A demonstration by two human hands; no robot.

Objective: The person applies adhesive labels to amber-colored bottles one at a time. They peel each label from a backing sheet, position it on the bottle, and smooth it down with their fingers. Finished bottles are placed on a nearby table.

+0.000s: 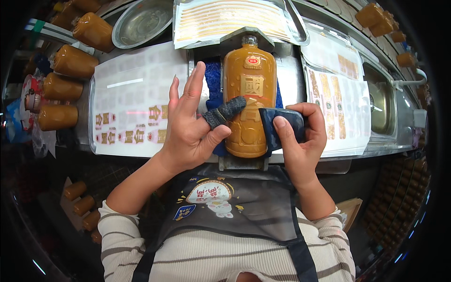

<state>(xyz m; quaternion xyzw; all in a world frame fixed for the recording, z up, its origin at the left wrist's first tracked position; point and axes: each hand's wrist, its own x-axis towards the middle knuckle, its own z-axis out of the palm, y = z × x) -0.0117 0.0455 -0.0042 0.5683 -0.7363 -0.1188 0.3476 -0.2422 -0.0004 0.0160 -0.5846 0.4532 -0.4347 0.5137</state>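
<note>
A brown, flat-faced bottle (235,61) lies on its back in a holder, its clear glass neck pointing away from me. Raised lettering and a small red label decorate its face. My left hand (184,127) is open over the bottle's left side, fingers spread. A grey knitted sleeve (224,113) covers its index finger, whose tip touches the bottle around the middle. Pinched between thumb and fingers of my right hand (303,141) is a dark blue, flat scraper-like pad (288,123), its edge against the bottle's lower right side. Blue cloth (212,84) shows beneath the bottle.
Decal sheets lie on a left tray (136,96) and a right tray (350,120). Behind the bottle's neck are a striped sheet (235,21) and a metal basin (143,23). Several brown bottles (63,87) line the left. A sink (381,103) with a faucet is at right.
</note>
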